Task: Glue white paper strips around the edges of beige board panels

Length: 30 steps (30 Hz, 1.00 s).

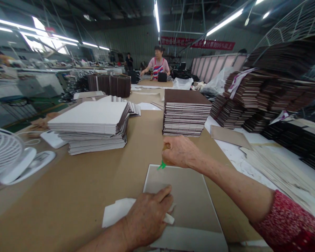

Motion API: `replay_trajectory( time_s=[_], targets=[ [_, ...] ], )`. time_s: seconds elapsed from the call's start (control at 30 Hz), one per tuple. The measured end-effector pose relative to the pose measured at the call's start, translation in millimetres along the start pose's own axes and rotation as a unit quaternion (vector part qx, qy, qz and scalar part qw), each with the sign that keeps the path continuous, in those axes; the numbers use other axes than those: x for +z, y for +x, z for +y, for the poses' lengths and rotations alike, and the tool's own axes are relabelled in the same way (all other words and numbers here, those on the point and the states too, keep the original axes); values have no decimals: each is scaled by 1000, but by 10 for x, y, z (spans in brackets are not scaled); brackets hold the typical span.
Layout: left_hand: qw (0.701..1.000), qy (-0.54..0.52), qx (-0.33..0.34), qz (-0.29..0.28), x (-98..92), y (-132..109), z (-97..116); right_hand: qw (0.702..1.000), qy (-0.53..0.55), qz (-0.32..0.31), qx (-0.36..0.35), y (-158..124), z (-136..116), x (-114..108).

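Note:
A flat grey-beige panel (183, 196) with pale edges lies on the brown table in front of me. My left hand (149, 213) presses on its left part, fingers bent round a crumpled white cloth (118, 211) that sticks out on both sides. At the panel's far edge, my right hand (180, 151) is closed in a fist round a small tool with a yellowish-brown handle. Its frayed green end (162, 165) points down at the panel's far edge; the rest of the tool is hidden in the fist.
Beyond my right hand stands a stack of brown-topped panels (186, 98). White panels (91, 115) are piled at the left, near a white fan (5, 154). Dark panel stacks (252, 98) line the right side. Another person (159, 66) works at the far end.

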<state>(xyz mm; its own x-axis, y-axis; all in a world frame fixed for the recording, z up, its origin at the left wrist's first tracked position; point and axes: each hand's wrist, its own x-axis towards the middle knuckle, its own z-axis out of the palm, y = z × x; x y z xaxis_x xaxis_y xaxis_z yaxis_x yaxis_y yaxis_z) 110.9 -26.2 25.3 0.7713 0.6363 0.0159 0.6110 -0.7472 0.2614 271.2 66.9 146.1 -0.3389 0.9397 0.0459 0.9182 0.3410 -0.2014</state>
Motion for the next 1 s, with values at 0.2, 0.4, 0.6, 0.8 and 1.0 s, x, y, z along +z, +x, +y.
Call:
replay_trajectory(
  time_s=[0.2, 0.4, 0.6, 0.8, 1.0],
  targets=[
    [1000, 6, 0, 10, 11, 8, 9, 1000, -4, 2, -10, 17, -93, 73],
    [1000, 3, 7, 3, -4, 12, 11, 1000, -19, -2, -14, 64, -81, 32],
    [1000, -2, -2, -11, 1, 9, -5, 999, -27, -3, -20, 69, -96, 26],
    [1000, 1, -6, 2, 21, 9, -8, 999, -34, -8, -26, 57, -105, 35],
    [1000, 11, 10, 6, 5, 17, -2, 999, -43, -11, -21, 74, -104, 28]
  ],
)
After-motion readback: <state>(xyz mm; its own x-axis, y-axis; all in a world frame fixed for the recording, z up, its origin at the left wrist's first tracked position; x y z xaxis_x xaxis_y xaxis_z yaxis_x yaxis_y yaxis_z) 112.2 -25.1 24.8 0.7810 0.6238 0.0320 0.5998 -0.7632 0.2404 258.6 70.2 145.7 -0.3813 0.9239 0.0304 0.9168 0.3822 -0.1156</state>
